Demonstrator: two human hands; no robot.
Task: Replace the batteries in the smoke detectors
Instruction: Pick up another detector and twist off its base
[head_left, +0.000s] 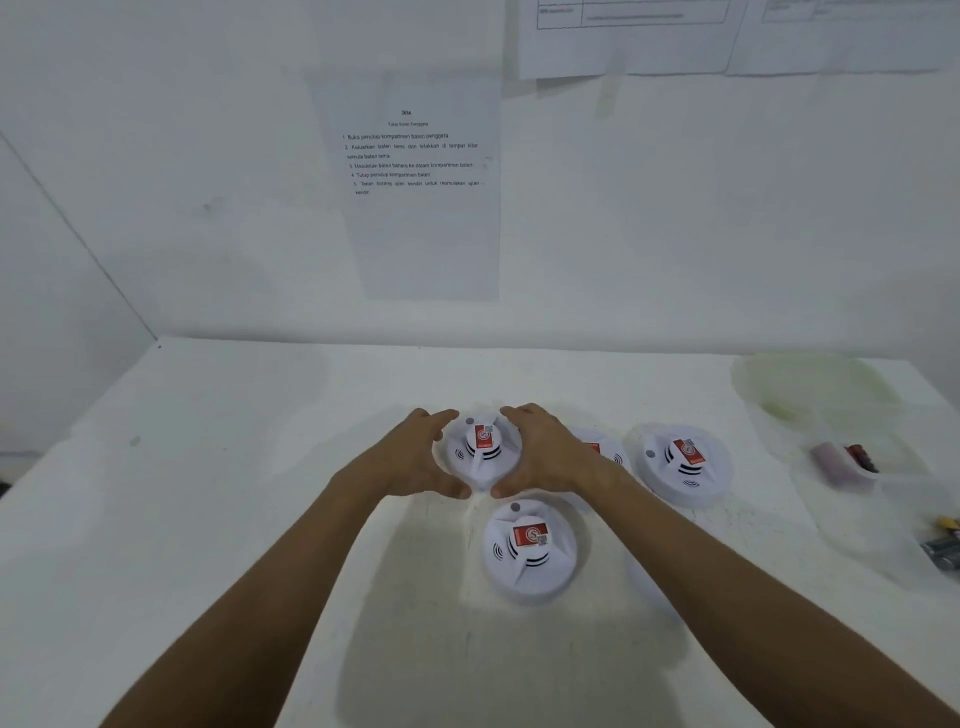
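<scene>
Several round white smoke detectors with red labels lie face up on the white table (218, 519). The far middle detector (483, 449) sits between my two hands. My left hand (415, 457) cups its left rim and my right hand (545, 457) cups its right rim, fingers curved around it. A second detector (529, 551) lies just in front of it, between my forearms. A third detector (683, 462) rests to the right. Another detector (600, 449) is mostly hidden behind my right hand.
Clear plastic tubs stand at the right edge: one (852, 462) holds a reddish battery, another (940, 545) holds dark and yellow batteries. A pale green lid or bowl (810, 389) sits at the back right. An instruction sheet (415, 161) hangs on the wall.
</scene>
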